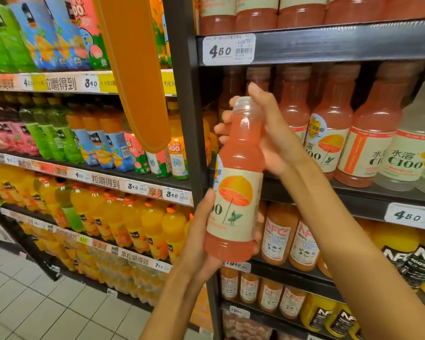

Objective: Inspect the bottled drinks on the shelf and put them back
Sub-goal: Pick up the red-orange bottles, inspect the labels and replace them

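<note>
Clearly, a pink bottle (233,182) is being held up in front of the shelf (353,192), label facing the camera and slightly tilted, so the inspecting step is judged to be in hand. Its base is being gripped by the left hand (201,244), with the thumb on the label, while its neck and shoulder are being clasped from behind by the right hand (265,133), fingers wrapped around. Just behind, matching bottles (329,133) are being kept in a row with a gap at the left end. Next, the bottle is likely to be set upright into that gap, clearing its neighbours.
</note>
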Available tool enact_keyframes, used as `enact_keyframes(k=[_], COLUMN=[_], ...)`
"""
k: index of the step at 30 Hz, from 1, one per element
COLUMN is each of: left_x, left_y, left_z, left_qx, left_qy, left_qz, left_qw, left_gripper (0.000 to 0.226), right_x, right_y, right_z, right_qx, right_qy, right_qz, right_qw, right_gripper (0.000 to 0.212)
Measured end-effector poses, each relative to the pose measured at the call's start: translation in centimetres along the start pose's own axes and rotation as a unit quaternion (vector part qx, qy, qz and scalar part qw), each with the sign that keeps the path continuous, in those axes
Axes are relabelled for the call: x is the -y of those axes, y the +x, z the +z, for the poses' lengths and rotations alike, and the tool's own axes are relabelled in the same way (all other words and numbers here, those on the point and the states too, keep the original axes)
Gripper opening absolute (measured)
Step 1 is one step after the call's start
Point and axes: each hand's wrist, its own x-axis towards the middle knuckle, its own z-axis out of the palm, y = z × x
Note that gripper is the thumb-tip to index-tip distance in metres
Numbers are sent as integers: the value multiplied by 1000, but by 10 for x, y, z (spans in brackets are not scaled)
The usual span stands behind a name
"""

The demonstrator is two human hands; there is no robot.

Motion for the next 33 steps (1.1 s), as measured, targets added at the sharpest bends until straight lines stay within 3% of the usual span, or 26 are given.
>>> enact_keyframes(k=[4, 8, 12, 14, 16, 19, 21, 23, 25, 27, 30, 33], left_x=[7, -1, -8, -8, -7, -6, -5, -7, -11, -11, -7, -12], left_y=[-1, -4, -1, 0, 1, 5, 7, 7, 6, 5, 5, 8], left_z=[1, -11, -10, -7, -2, 2, -1, -5, -8, -7, 4, 20], left_qx=[23, -104, -125, -99, -9, 72, 57, -6, -68, -97, -44, 51], left_qy=[-17, 118, 121, 49, -56, -138, -90, -14, 64, 66, -14, -156], left_qz=[-16, 11, 3, -5, -41, -76, -74, -57, -20, -4, -27, -80], left_qw=[999, 987, 985, 994, 998, 985, 992, 998, 995, 993, 999, 983], left_gripper=[69, 69, 85, 81, 77, 79, 78, 73, 73, 82, 88, 76], right_x=[1, 2, -1, 1, 4, 5, 5, 6, 5, 4, 6, 0], right_y=[2, 1, 3, 4, 5, 7, 9, 9, 8, 8, 9, 10], right_z=[6, 1, -1, -1, -1, 0, -1, -2, -3, -5, -8, -9], right_qx=[43, -34, -105, -103, -60, 4, 9, -26, -70, -93, -70, -52], right_qy=[72, 3, -62, -78, -40, 57, 73, 28, -32, -58, -66, 3], right_qz=[47, -8, -35, -31, -7, 28, 32, 19, -2, 1, 35, 51], right_qw=[995, 999, 992, 991, 997, 998, 997, 999, 997, 994, 995, 997], right_gripper=[17, 10, 16, 31, 43, 32, 21, 18, 18, 24, 36, 30])
